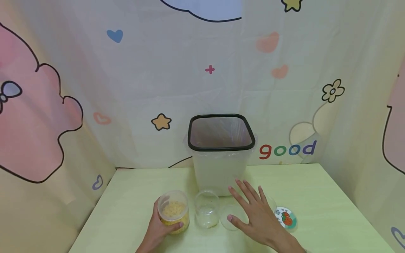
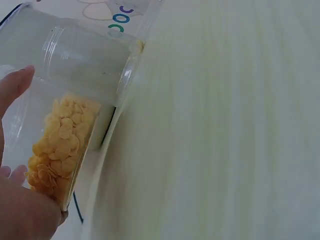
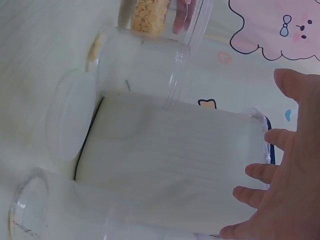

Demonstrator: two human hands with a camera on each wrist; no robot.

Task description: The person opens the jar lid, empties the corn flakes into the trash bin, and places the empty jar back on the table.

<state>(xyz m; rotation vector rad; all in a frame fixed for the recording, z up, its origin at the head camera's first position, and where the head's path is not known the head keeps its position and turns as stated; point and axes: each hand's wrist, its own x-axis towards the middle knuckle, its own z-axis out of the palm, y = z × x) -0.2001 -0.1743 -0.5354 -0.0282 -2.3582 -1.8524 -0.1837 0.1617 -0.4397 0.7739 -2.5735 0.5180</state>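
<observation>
My left hand [image 1: 159, 223] grips a clear plastic jar [image 1: 181, 225], its fingers and thumb around the sides. Yellow flakes [image 2: 65, 140] fill its lower part, and no lid covers it. Beside it stands an empty-looking clear jar [image 1: 207, 211]. To the right of that jar lies a round translucent lid [image 1: 229, 219]. Over the space right of the lid, my right hand [image 1: 261, 218] hovers with fingers spread, holding nothing. Another clear jar [image 3: 65, 205] stands below the right hand, mostly hidden by it in the head view.
A pale bin [image 1: 219, 172] with a black rim and a clear liner stands behind the jars. A round item with a tomato-like picture [image 1: 287, 218] is at the right of the right hand. A patterned curtain [image 1: 142, 70] hangs behind the pale table [image 1: 126, 203].
</observation>
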